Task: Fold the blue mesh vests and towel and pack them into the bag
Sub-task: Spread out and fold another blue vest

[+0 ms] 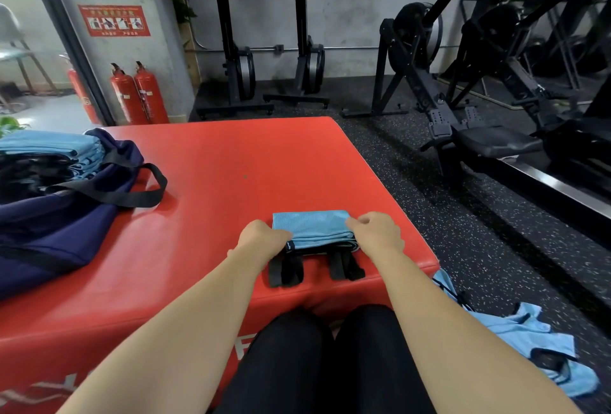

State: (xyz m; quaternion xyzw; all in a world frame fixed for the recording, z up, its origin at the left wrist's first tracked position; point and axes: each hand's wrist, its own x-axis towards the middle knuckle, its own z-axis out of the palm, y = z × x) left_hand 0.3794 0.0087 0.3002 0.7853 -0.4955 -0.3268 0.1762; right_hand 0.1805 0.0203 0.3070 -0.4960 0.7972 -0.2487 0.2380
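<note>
Navy bag stuffed with folded vests, left hand and right hand both pinching a vest on red mat

Light blue folded vest, black straps; navy bag; red mat; black speckled floor

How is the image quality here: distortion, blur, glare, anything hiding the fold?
Head view: the wide-angle lens bows the edges of the red mat; the centre is sharp, so the left hand and right hand gripping the folded blue vest read clearly; the bag at far left looks softer; faint sheen on the mat, no harsh glare.
</note>
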